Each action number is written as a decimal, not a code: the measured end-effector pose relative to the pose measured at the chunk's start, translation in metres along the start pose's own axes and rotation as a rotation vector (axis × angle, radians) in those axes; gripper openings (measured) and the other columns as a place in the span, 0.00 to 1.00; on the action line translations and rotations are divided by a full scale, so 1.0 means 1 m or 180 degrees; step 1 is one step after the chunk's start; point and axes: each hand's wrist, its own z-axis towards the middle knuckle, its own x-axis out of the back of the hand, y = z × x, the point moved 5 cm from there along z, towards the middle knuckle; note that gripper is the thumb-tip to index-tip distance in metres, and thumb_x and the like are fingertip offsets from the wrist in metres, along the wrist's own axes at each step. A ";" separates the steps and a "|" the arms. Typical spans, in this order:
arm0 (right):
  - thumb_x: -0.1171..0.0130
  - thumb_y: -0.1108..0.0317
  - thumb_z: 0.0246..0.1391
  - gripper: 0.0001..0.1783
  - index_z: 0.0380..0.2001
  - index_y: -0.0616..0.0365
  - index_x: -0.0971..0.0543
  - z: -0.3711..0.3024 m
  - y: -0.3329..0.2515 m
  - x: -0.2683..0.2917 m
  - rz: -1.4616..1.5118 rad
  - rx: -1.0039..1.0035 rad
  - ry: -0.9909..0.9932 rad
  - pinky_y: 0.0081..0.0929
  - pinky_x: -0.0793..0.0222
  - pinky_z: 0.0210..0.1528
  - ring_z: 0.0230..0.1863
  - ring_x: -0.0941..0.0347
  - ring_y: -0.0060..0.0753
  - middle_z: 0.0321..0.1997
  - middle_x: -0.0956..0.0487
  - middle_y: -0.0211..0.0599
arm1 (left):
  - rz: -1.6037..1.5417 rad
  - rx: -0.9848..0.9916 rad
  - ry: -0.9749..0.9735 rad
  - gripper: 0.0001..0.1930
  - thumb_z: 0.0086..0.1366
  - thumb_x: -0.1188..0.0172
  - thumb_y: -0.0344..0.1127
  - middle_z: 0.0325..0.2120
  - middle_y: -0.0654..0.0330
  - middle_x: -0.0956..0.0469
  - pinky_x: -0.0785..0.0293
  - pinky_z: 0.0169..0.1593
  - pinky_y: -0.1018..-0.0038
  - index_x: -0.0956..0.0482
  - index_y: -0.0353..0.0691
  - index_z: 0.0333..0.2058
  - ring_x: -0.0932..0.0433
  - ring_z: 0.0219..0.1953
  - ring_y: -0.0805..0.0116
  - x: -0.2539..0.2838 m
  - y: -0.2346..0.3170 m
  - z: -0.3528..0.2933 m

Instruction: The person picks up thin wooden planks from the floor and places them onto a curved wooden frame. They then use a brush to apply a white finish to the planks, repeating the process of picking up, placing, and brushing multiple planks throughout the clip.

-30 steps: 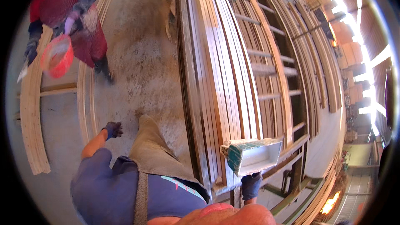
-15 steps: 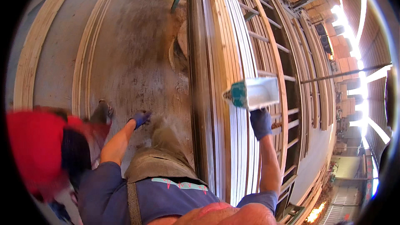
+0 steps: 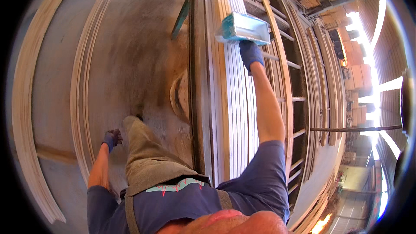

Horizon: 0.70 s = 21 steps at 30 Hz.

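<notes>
My right hand (image 3: 250, 54), in a dark blue glove, is closed on the near side of a white and teal box-shaped container (image 3: 246, 28). Its pale inside shows through an open side; what it holds I cannot make out. The container is just above or on a row of long narrow boards (image 3: 238, 104) whose upper faces are white; contact is unclear. My left hand (image 3: 113, 138), also gloved, hangs low at my left side, away from the boards. Its fingers are loosely bent and a little apart, with nothing visible in them.
A slatted wooden frame (image 3: 284, 67) runs along the right of the boards, with more stacked timber (image 3: 318, 104) beyond. Long planks (image 3: 26, 104) lie on the floor at left. A green support leg (image 3: 181, 19) stands beside the bench edge. Flames (image 3: 321, 224) show at lower right.
My right hand has carried the container farther forward along the boards and slightly left. My left hand has swung back and left. The person in red has left the view.
</notes>
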 end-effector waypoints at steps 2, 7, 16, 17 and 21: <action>0.57 0.59 0.58 0.18 0.42 0.57 0.22 0.077 0.016 -0.015 -0.0120 0.0019 0.0283 0.54 0.31 0.49 0.48 0.27 0.63 0.46 0.23 0.59 | 0.0272 -0.0156 -0.0155 0.15 0.67 0.44 0.44 0.33 0.54 0.21 0.25 0.26 0.61 0.26 0.38 0.42 0.20 0.30 0.55 -0.035 0.097 0.038; 0.53 0.55 0.57 0.18 0.38 0.57 0.23 0.143 0.062 -0.060 -0.0027 -0.0358 0.0320 0.53 0.31 0.48 0.47 0.27 0.63 0.43 0.22 0.57 | 0.1095 -0.1416 -0.1261 0.15 0.67 0.44 0.44 0.32 0.58 0.21 0.25 0.31 0.63 0.26 0.39 0.42 0.21 0.29 0.60 -0.130 0.314 0.181; 0.48 0.70 0.54 0.13 0.43 0.58 0.23 -0.244 0.048 0.047 0.0709 -0.3383 0.0603 0.37 0.29 0.42 0.41 0.25 0.46 0.42 0.21 0.44 | 0.0769 0.0414 -0.0741 0.15 0.69 0.48 0.49 0.27 0.57 0.22 0.29 0.25 0.62 0.25 0.43 0.40 0.22 0.27 0.57 -0.047 0.415 0.200; 0.46 0.69 0.52 0.12 0.40 0.57 0.22 -0.301 0.048 0.055 0.0648 -0.3741 0.0770 0.35 0.29 0.37 0.36 0.23 0.43 0.36 0.19 0.39 | 0.0667 0.0808 -0.0938 0.16 0.68 0.47 0.49 0.27 0.56 0.21 0.29 0.24 0.63 0.26 0.42 0.40 0.23 0.25 0.57 -0.030 0.403 0.203; 0.41 0.55 0.57 0.14 0.31 0.56 0.22 -0.300 -0.005 0.072 0.1132 -0.5336 0.1441 0.30 0.44 0.13 0.10 0.37 0.25 0.12 0.33 0.29 | 0.2262 0.1129 -0.0231 0.18 0.68 0.47 0.52 0.25 0.54 0.23 0.29 0.24 0.63 0.26 0.41 0.38 0.24 0.21 0.55 -0.057 0.407 0.164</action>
